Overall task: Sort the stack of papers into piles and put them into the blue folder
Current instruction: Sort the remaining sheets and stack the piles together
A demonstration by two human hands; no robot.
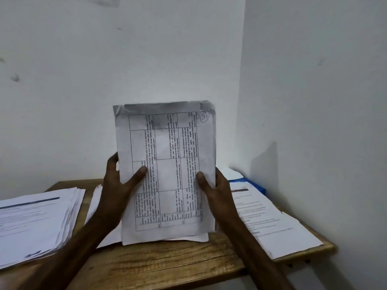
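Our forearms lie low over the wooden table [167, 266], whose bare front plank is closest to us. Just beyond, we hold a sheaf of papers [167, 155] upright between both hands. Its lower edge is down at the loose sheets mid-table, but we cannot tell whether it rests on them. Our left hand [119, 183] grips the left margin, thumb flat across the printed grid and fingers curled behind. Our right hand [215, 191] grips the right margin the same way.

We judge the sheaf light but floppy. The sheets are thin and creased, dog-eared along the top, and would likely sag or fan apart if pinched at one corner. Gripping both long edges low, as now, should hold it stiff. To free one sheet we would slide a thumb at the edge rather than tug.

A thick left pile [35, 218] and a thinner right pile [274, 225] flank the sheaf. Farthest back, in the wall corner, the blue folder [258, 186] shows only as a sliver under the right pile.
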